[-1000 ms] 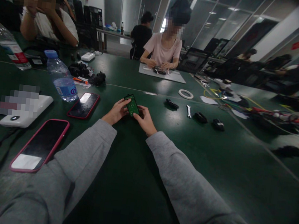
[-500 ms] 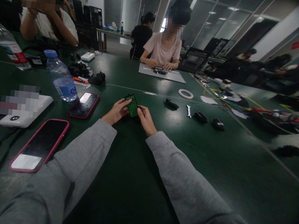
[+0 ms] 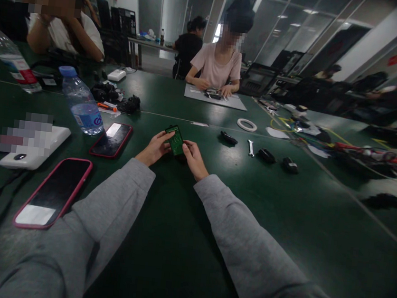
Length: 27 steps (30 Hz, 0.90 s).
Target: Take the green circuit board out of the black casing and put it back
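Observation:
Between my two hands is a small green circuit board (image 3: pixel 175 142) with a dark edge, tilted up toward me above the table. My left hand (image 3: pixel 156 146) grips its left side, the thumb lying across the upper face. At the lower right edge, my right hand (image 3: pixel 193 158) pinches the board with the thumb in front. The fingers behind the board are mostly hidden. To the right on the table lie a black part (image 3: pixel 229 138), a small wrench (image 3: pixel 250 148) and two more black pieces, one of them a rounded lump (image 3: pixel 267 156).
Left of my hands are a phone (image 3: pixel 111 140), a larger pink-cased phone (image 3: pixel 53 193), a water bottle (image 3: pixel 83 105) and a white device (image 3: pixel 36 152). A tape roll (image 3: pixel 246 125) lies beyond my hands. Across the green table, a person works over a grey mat (image 3: pixel 234 103). Cables clutter the right.
My hands and the circuit board hold almost still. Across the table, the hand of the person in pink at the right of the mat has shifted slightly.

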Each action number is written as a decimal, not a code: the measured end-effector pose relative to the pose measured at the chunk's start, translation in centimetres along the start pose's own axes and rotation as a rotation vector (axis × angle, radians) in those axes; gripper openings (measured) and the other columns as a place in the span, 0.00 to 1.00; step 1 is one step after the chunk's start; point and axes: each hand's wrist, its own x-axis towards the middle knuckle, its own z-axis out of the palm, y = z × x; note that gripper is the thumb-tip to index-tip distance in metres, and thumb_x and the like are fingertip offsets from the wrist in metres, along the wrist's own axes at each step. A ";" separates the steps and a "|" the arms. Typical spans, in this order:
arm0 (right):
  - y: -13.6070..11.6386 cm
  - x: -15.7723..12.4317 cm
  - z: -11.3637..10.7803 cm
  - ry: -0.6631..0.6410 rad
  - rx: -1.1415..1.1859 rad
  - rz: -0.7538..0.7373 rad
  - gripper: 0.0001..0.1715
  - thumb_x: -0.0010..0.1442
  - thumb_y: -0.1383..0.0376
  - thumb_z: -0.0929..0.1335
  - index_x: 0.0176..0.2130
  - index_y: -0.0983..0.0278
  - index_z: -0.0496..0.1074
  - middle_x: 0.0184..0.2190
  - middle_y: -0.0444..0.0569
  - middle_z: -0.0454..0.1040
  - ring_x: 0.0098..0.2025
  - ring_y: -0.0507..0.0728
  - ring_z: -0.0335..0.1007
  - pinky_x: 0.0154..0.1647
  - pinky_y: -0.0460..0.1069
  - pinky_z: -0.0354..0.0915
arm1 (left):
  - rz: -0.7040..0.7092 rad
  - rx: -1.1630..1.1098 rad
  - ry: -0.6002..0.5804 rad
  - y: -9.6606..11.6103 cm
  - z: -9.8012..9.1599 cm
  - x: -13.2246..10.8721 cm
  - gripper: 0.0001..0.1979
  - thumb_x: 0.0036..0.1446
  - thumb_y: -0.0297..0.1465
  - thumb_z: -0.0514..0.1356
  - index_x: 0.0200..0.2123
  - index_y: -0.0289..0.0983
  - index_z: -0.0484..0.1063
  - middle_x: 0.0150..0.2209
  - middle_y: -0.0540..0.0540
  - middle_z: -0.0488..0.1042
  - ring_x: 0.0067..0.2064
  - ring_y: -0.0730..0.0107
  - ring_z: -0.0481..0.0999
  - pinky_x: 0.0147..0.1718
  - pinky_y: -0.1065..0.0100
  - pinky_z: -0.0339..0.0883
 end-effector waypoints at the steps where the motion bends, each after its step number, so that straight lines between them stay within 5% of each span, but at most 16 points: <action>1: -0.1 0.0 0.0 -0.001 -0.001 0.002 0.38 0.57 0.37 0.67 0.54 0.60 0.63 0.47 0.52 0.71 0.50 0.57 0.70 0.55 0.56 0.68 | 0.002 0.003 0.001 0.0 0.0 0.0 0.22 0.44 0.34 0.74 0.42 0.38 0.73 0.37 0.50 0.78 0.33 0.73 0.78 0.31 0.70 0.70; 12: -0.7 -0.1 0.4 0.008 -0.017 -0.019 0.42 0.49 0.40 0.74 0.53 0.60 0.62 0.46 0.51 0.71 0.50 0.58 0.69 0.56 0.57 0.67 | 0.015 -0.022 -0.013 -0.1 -0.2 0.2 0.19 0.46 0.33 0.73 0.41 0.38 0.74 0.36 0.50 0.79 0.32 0.75 0.78 0.29 0.73 0.68; 21: -1.6 -0.3 -0.2 0.051 0.115 0.209 0.43 0.51 0.35 0.69 0.55 0.57 0.62 0.46 0.49 0.73 0.47 0.57 0.71 0.39 0.52 0.71 | -0.074 -0.051 -0.070 0.3 0.9 -0.8 0.16 0.54 0.36 0.68 0.45 0.35 0.76 0.40 0.43 0.80 0.40 0.66 0.79 0.43 0.65 0.72; 27: -2.1 0.1 0.8 0.068 0.180 0.256 0.46 0.53 0.36 0.68 0.61 0.56 0.57 0.45 0.49 0.72 0.37 0.55 0.69 0.31 0.50 0.66 | -0.136 -0.095 -0.077 -0.3 1.9 -0.9 0.13 0.60 0.38 0.63 0.42 0.35 0.77 0.36 0.43 0.79 0.39 0.64 0.78 0.41 0.64 0.72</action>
